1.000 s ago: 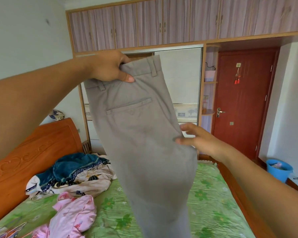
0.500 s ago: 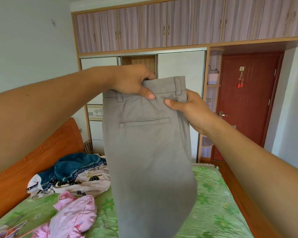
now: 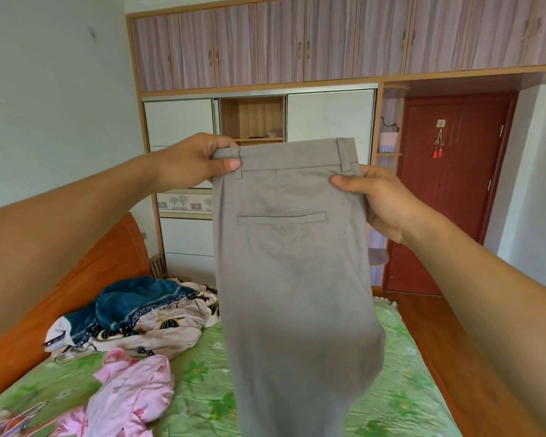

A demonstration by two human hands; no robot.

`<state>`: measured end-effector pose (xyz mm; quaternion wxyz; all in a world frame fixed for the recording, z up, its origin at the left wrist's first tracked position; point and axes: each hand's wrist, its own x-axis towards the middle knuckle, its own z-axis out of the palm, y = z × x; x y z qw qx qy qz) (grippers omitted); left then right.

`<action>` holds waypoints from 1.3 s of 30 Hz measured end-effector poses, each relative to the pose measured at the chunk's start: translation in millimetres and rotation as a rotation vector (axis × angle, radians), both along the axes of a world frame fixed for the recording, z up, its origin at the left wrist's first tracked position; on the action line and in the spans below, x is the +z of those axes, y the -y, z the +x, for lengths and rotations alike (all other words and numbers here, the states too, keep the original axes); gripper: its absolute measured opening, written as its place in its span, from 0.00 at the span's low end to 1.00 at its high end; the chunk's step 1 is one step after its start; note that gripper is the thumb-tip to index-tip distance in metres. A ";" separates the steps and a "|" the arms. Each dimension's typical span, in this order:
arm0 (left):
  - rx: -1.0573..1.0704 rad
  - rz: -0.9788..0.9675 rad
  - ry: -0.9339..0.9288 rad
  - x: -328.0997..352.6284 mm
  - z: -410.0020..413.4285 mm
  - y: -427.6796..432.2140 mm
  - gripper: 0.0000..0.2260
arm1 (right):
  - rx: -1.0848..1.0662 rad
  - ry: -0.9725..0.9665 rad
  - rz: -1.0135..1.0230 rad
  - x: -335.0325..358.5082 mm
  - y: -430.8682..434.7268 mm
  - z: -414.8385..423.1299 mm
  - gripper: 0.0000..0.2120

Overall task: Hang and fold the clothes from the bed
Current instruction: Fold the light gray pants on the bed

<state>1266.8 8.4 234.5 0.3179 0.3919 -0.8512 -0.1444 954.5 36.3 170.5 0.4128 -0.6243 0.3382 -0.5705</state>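
trousers (image 3: 293,272) held up above the bed (image 3: 391,389), waistband level, legs hanging | left hand (image 3: 193,162) pinches one waistband corner, thumb over fabric | right hand (image 3: 379,200) pinches the other | risk, we judge: a loose pinch lets a corner slip, so the trousers sag onto the pink garment (image 3: 130,395) on the bed

Both hands hold grey trousers (image 3: 290,263) up by the waistband, back pocket twd cam. Left hand (image 3: 196,162) pinches the waistband's left corner; right hand (image 3: 382,200) grips the right edge just under a belt loop. Legs hang straight down below the fingers (image 3: 347,182). Below-left of the fingers: bed (image 3: 202,373) w/ green sheet, pink garment (image 3: 133,389), blue & floral pile (image 3: 133,307). Behind the fingers: wardrobe (image 3: 328,118); to their right, red door (image 3: 448,197).
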 end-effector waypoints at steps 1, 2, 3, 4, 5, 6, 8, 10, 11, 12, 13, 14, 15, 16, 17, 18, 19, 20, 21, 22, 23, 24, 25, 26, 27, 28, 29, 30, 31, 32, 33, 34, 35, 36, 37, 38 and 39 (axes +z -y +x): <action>0.009 -0.059 -0.007 -5.1 -3.0 2.5 0.05 | -0.020 0.009 -0.011 -1.7 1.3 -0.6 0.13; 0.021 -0.103 -0.022 -9.6 -5.8 5.2 0.06 | -0.029 0.031 -0.023 -4.1 2.7 -0.2 0.13; 0.048 -0.128 -0.041 -12.3 -8.9 6.6 0.06 | -0.033 0.057 -0.034 -6.5 3.7 0.8 0.14; 0.087 -0.145 -0.057 -12.1 -11.6 6.5 0.08 | -0.032 0.078 -0.043 -8.5 4.5 2.5 0.14; 0.144 -0.190 -0.052 -8.5 -14.1 5.0 0.13 | -0.029 0.089 -0.046 -9.4 4.7 4.7 0.13; 0.196 -0.301 0.012 -2.8 -17.1 1.6 0.19 | -0.018 0.090 -0.049 -10.3 4.9 7.2 0.13; 0.234 -0.570 0.229 10.0 -31.8 -11.2 0.32 | 0.002 0.080 -0.059 -11.9 5.2 13.4 0.14; 0.186 -0.595 0.436 17.7 -53.4 -16.3 0.39 | 0.016 0.062 -0.067 -12.9 3.0 23.5 0.14; 0.155 -0.528 0.506 20.1 -62.0 -13.5 0.38 | 0.023 0.047 -0.069 -13.8 1.3 28.0 0.14; 0.125 -0.438 0.549 20.0 -68.6 -9.3 0.34 | 0.031 0.032 -0.067 -15.6 0.7 31.4 0.14; 0.080 -0.355 0.554 17.9 -71.6 -1.8 0.29 | 0.035 0.018 -0.056 -17.8 0.8 33.1 0.14; 0.028 -0.317 0.538 15.1 -73.2 4.8 0.25 | 0.038 0.012 -0.045 -21.4 1.9 33.1 0.14; -0.022 -0.317 0.514 11.9 -73.3 10.0 0.23 | 0.042 0.017 -0.036 -26.7 2.7 31.7 0.15; -0.050 -0.335 0.498 7.0 -73.1 14.0 0.23 | 0.051 0.019 -0.027 -34.3 4.0 28.5 0.15; -0.075 -0.364 0.488 2.1 -73.1 16.7 0.23 | 0.059 0.003 -0.011 -42.5 4.1 24.7 0.17; -0.088 -0.395 0.489 -2.8 -73.5 17.1 0.24 | 0.064 -0.046 0.010 -52.3 3.8 20.1 0.17; -0.099 -0.432 0.488 -7.2 -73.5 17.9 0.23 | 0.062 -0.132 0.044 -64.7 3.9 13.4 0.17; -0.104 -0.466 0.487 -9.5 -72.6 17.9 0.21 | 0.061 -0.240 0.096 -79.2 4.9 4.5 0.16; -0.112 -0.499 0.482 -9.3 -70.7 17.7 0.16 | 0.060 -0.348 0.163 -97.1 7.3 -6.8 0.15; -0.120 -0.535 0.478 -7.5 -68.3 16.3 0.12 | 0.060 -0.455 0.228 -116.9 10.1 -19.4 0.16; -0.124 -0.562 0.471 -4.7 -65.7 15.7 0.09 | 0.058 -0.560 0.287 -135.5 10.3 -30.4 0.19; -0.118 -0.570 0.466 -1.9 -63.8 15.0 0.09 | 0.059 -0.632 0.334 -152.6 10.7 -40.3 0.24; -0.107 -0.572 0.467 0.3 -62.1 17.4 0.13 | 0.061 -0.653 0.380 -168.4 12.7 -49.7 0.29; -0.093 -0.575 0.478 1.5 -61.6 19.3 0.19 | 0.059 -0.642 0.411 -180.9 15.8 -57.8 0.32; -0.084 -0.579 0.493 1.3 -62.1 21.6 0.24 | 0.059 -0.636 0.430 -187.2 16.9 -62.5 0.32; -0.087 -0.581 0.501 -0.1 -63.6 22.8 0.26 | 0.068 -0.638 0.438 -191.4 19.7 -66.5 0.33; -0.102 -0.578 0.495 -2.0 -66.4 22.9 0.26 | 0.079 -0.662 0.441 -189.9 17.4 -67.1 0.35; -0.123 -0.573 0.483 -3.4 -69.7 21.5 0.25 | 0.093 -0.695 0.433 -182.0 11.2 -64.0 0.36; -0.136 -0.575 0.479 -4.4 -72.9 20.0 0.24 | 0.106 -0.720 0.405 -167.4 4.0 -57.4 0.36; -0.139 -0.576 0.487 -4.9 -75.9 17.7 0.23 | 0.105 -0.716 0.345 -147.1 -3.2 -48.2 0.32; -0.136 -0.572 0.502 -5.3 -78.7 15.4 0.22 | 0.102 -0.650 0.268 -123.6 -9.5 -37.6 0.27; -0.134 -0.563 0.511 -6.0 -82.0 12.3 0.22 | 0.098 -0.529 0.182 -99.8 -13.1 -27.2 0.25; -0.133 -0.548 0.511 -6.8 -85.7 9.9 0.22 | 0.085 -0.397 0.085 -75.4 -17.2 -15.7 0.24; -0.139 -0.527 0.509 -8.1 -90.1 6.0 0.23 | 0.070 -0.294 0.004 -54.3 -20.2 -4.7 0.23; -0.149 -0.503 0.505 -9.5 -93.9 2.6 0.23 | 0.048 -0.239 -0.060 -39.9 -20.6 4.8 0.20; -0.161 -0.477 0.503 -9.9 -95.9 -0.7 0.22 | 0.014 -0.217 -0.102 -32.1 -19.7 12.0 0.18; -0.155 -0.436 0.506 -9.0 -94.3 -3.5 0.22 | -0.010 -0.202 -0.120 -30.4 -17.8 16.2 0.15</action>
